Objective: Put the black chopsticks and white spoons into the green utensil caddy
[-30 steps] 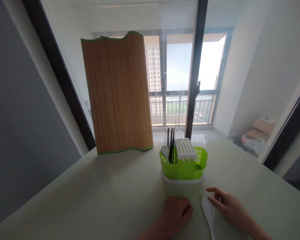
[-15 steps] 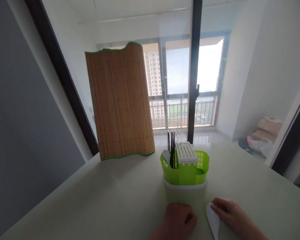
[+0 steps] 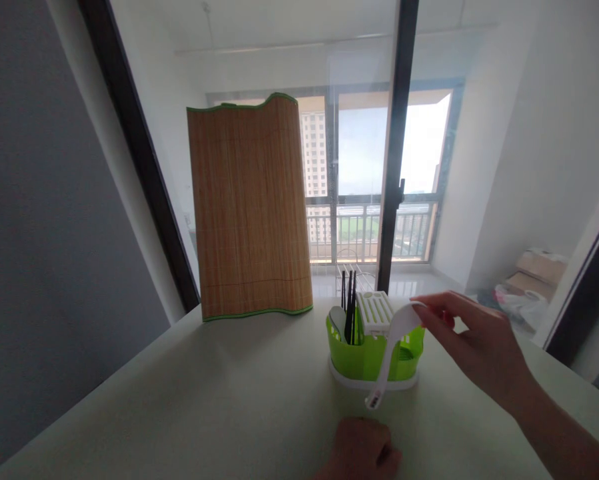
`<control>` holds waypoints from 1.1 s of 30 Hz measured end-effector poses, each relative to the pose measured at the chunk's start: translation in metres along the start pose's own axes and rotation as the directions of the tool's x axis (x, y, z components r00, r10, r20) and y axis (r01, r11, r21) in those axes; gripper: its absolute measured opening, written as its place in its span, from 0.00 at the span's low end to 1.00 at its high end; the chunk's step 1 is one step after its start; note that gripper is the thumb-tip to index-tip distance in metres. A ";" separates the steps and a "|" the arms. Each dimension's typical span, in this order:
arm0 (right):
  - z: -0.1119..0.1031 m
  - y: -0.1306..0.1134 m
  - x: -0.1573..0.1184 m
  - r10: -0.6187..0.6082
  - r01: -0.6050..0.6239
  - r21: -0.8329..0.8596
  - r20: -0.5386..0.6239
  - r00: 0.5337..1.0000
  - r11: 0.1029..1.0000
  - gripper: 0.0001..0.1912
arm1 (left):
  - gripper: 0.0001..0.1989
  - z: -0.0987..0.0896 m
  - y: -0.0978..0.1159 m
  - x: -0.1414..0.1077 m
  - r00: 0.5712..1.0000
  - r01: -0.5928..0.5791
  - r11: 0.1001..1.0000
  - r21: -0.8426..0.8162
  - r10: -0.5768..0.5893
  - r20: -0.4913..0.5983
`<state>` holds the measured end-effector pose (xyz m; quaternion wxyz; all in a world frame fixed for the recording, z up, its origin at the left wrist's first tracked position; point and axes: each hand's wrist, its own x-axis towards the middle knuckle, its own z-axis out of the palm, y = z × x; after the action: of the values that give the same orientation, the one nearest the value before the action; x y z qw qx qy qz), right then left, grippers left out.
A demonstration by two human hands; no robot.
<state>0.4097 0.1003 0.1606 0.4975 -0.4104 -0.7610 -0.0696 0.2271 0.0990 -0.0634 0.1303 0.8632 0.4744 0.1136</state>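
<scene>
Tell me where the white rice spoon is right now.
In the head view, the white rice spoon hangs handle-down from the right hand, right of centre, directly in front of the green utensil caddy on the table.

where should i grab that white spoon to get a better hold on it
Grip the white spoon by its handle, from the right side. The right hand pinches it only at the bowl end, so the long handle hangs free, slanting down-left in front of the green caddy. The left hand rests below on the table.

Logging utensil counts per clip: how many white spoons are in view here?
2. One white spoon is held up by the right hand in front of the green caddy; another spoon stands in its left compartment. More may be hidden inside.
</scene>
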 end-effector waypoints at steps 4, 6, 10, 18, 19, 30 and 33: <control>0.022 -0.016 0.042 -0.234 0.192 -0.260 -0.142 0.962 0.946 0.10 | 0.09 -0.001 -0.001 -0.001 0.999 -0.033 0.999 -0.005 0.033 -0.001; 0.042 -0.016 0.053 -0.274 0.224 -0.398 -0.072 0.959 0.890 0.10 | 0.10 0.001 -0.002 0.000 0.999 -0.045 0.999 -0.004 0.045 -0.007; 0.084 -0.012 0.058 -0.176 0.251 -0.566 0.184 0.967 0.785 0.11 | 0.10 0.003 -0.003 0.002 0.999 -0.040 0.999 0.003 0.040 0.028; 0.124 -0.015 0.048 -0.073 0.345 -0.592 0.434 0.898 0.728 0.15 | 0.11 0.001 0.002 0.000 0.999 -0.023 0.999 -0.028 0.024 0.034; 0.126 -0.016 0.048 -0.070 0.360 -0.588 0.457 0.887 0.724 0.14 | 0.10 0.001 0.003 0.000 0.999 -0.022 0.999 -0.025 0.023 0.035; 0.147 -0.019 0.058 -0.038 0.409 -0.565 0.554 0.832 0.717 0.11 | 0.09 0.004 0.003 0.004 0.998 -0.051 0.999 -0.016 0.051 0.025; 0.142 -0.026 0.051 -0.083 0.409 -0.548 0.522 0.849 0.729 0.10 | 0.11 0.004 0.004 0.004 0.998 -0.041 0.999 0.006 0.041 0.039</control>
<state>0.2842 0.1850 0.1402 0.1161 -0.4512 -0.8351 -0.2926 0.2339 0.1001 -0.0655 0.1343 0.8752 0.4543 0.0979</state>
